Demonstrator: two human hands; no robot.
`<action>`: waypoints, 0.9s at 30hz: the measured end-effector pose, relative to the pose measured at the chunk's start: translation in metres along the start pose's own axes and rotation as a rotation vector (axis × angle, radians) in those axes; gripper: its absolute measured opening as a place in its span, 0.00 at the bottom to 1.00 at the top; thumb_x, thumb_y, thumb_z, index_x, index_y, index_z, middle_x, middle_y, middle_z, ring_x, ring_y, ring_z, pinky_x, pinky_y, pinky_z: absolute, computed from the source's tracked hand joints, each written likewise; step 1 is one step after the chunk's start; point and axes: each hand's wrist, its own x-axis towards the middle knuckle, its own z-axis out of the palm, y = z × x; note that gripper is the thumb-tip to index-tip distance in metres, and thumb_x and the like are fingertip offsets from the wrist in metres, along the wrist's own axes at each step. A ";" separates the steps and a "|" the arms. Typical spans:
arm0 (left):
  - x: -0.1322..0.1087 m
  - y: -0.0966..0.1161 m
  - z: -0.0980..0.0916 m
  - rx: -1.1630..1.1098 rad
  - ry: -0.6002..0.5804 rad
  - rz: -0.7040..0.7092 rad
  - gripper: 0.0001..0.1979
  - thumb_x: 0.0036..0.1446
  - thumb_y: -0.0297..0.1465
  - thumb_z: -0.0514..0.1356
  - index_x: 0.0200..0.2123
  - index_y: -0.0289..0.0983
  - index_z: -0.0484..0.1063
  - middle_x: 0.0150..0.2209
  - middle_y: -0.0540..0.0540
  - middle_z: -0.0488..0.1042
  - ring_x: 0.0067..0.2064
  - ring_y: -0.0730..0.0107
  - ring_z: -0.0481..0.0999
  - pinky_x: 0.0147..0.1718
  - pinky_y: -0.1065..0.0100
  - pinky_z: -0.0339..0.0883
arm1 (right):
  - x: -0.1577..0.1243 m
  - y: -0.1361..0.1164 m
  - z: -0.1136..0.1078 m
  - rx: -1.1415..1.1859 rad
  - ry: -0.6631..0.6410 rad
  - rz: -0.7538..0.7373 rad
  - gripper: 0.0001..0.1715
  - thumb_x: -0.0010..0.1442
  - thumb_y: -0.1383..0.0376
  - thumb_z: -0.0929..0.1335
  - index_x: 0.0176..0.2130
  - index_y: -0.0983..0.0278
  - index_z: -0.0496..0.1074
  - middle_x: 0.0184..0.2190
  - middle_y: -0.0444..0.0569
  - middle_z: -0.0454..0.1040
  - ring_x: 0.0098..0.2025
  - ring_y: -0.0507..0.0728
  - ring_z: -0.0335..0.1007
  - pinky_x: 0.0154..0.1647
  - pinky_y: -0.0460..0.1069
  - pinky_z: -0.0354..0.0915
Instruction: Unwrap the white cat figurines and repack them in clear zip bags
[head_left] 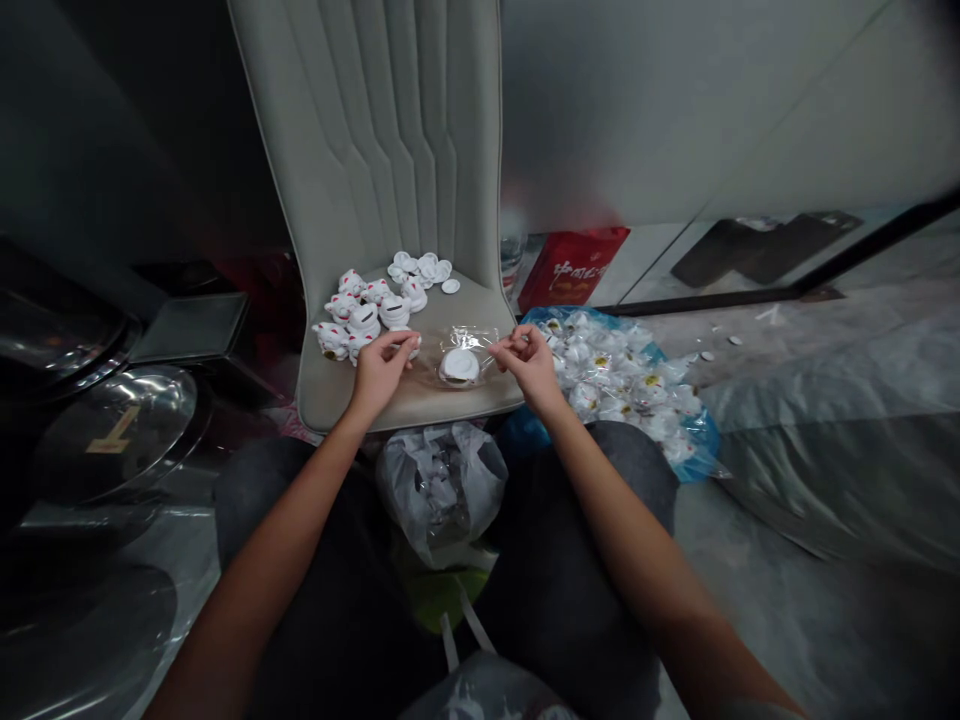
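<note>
A clear plastic bag [459, 352] with a white figurine inside lies on the seat of a grey chair [330, 395]. My left hand [381, 365] pinches the bag's left edge, fingers closed. At the bag's right edge my right hand [529, 362] is also closed in a pinch. Several white cat figurines [360, 315] stand on the seat just left of my left hand. Small white round caps [421, 267] lie behind them near the chair's back.
A blue bag [697, 430] full of wrapped white figurines sits on the floor right of the chair. A grey plastic bag [442, 490] rests between my knees. A red box [570, 268] stands behind the chair. Shiny dark objects [112, 425] crowd the left.
</note>
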 end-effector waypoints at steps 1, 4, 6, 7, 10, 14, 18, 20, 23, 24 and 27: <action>0.000 0.000 0.000 0.014 -0.002 0.003 0.14 0.54 0.40 0.64 0.38 0.36 0.79 0.35 0.45 0.81 0.26 0.75 0.73 0.24 0.73 0.67 | 0.000 -0.001 -0.001 -0.004 -0.003 -0.008 0.30 0.45 0.48 0.78 0.34 0.58 0.61 0.27 0.38 0.71 0.24 0.48 0.63 0.24 0.44 0.64; -0.001 -0.002 -0.001 0.032 -0.001 0.003 0.15 0.54 0.39 0.64 0.38 0.35 0.80 0.35 0.44 0.81 0.26 0.73 0.74 0.25 0.72 0.68 | -0.001 -0.004 -0.003 -0.066 -0.028 -0.022 0.25 0.47 0.48 0.77 0.33 0.59 0.66 0.26 0.39 0.72 0.23 0.48 0.65 0.25 0.46 0.66; -0.001 -0.004 -0.001 0.034 -0.002 0.001 0.14 0.54 0.38 0.64 0.38 0.35 0.81 0.34 0.44 0.81 0.26 0.73 0.73 0.23 0.73 0.67 | -0.003 -0.008 -0.003 -0.138 -0.038 -0.022 0.21 0.48 0.49 0.76 0.34 0.60 0.73 0.25 0.41 0.73 0.23 0.50 0.66 0.26 0.47 0.66; -0.001 -0.005 -0.001 0.036 -0.001 0.004 0.13 0.54 0.38 0.64 0.38 0.35 0.81 0.34 0.44 0.81 0.26 0.74 0.73 0.23 0.73 0.67 | -0.004 -0.009 -0.004 -0.173 -0.039 -0.023 0.19 0.49 0.50 0.76 0.34 0.61 0.75 0.25 0.42 0.74 0.23 0.50 0.67 0.26 0.47 0.66; -0.001 -0.007 -0.001 0.049 0.006 0.033 0.13 0.55 0.37 0.64 0.38 0.35 0.81 0.35 0.43 0.81 0.26 0.74 0.73 0.24 0.74 0.67 | -0.005 -0.012 -0.004 -0.246 -0.026 -0.044 0.17 0.51 0.52 0.75 0.34 0.62 0.80 0.27 0.45 0.77 0.22 0.51 0.68 0.25 0.48 0.65; -0.002 -0.004 -0.004 0.112 -0.007 0.110 0.11 0.56 0.37 0.63 0.36 0.36 0.81 0.35 0.44 0.80 0.28 0.73 0.73 0.27 0.72 0.68 | -0.006 -0.011 -0.005 -0.291 -0.030 -0.065 0.18 0.52 0.52 0.74 0.37 0.61 0.81 0.30 0.46 0.79 0.24 0.51 0.70 0.26 0.48 0.66; -0.002 0.006 -0.008 0.202 -0.026 0.178 0.08 0.55 0.34 0.64 0.34 0.38 0.82 0.34 0.46 0.79 0.35 0.69 0.76 0.34 0.70 0.69 | -0.007 -0.010 -0.009 -0.407 -0.057 -0.118 0.19 0.56 0.52 0.73 0.42 0.62 0.81 0.31 0.47 0.79 0.26 0.52 0.70 0.29 0.49 0.67; -0.002 0.010 -0.011 0.233 -0.049 0.191 0.07 0.55 0.33 0.64 0.34 0.38 0.82 0.35 0.45 0.80 0.38 0.67 0.77 0.36 0.70 0.69 | -0.007 -0.011 -0.012 -0.517 -0.085 -0.197 0.18 0.60 0.53 0.71 0.43 0.61 0.81 0.34 0.49 0.79 0.30 0.54 0.71 0.33 0.50 0.68; -0.001 0.012 -0.014 0.276 -0.087 0.190 0.06 0.55 0.33 0.65 0.33 0.38 0.82 0.35 0.45 0.80 0.39 0.66 0.76 0.37 0.69 0.69 | -0.007 -0.012 -0.015 -0.699 -0.136 -0.311 0.15 0.65 0.55 0.68 0.40 0.60 0.81 0.34 0.51 0.77 0.38 0.59 0.72 0.43 0.54 0.68; -0.001 0.011 -0.014 0.291 -0.095 0.188 0.06 0.55 0.33 0.64 0.33 0.38 0.81 0.35 0.45 0.80 0.39 0.66 0.76 0.37 0.69 0.69 | -0.007 -0.013 -0.016 -0.746 -0.147 -0.334 0.15 0.65 0.56 0.67 0.39 0.61 0.81 0.34 0.51 0.76 0.40 0.59 0.72 0.45 0.55 0.68; 0.000 0.007 -0.016 0.348 -0.093 0.196 0.07 0.57 0.33 0.63 0.33 0.37 0.81 0.35 0.46 0.79 0.39 0.67 0.75 0.38 0.69 0.69 | -0.008 -0.014 -0.016 -0.785 -0.150 -0.372 0.16 0.66 0.55 0.66 0.36 0.62 0.79 0.35 0.52 0.76 0.42 0.59 0.72 0.48 0.55 0.67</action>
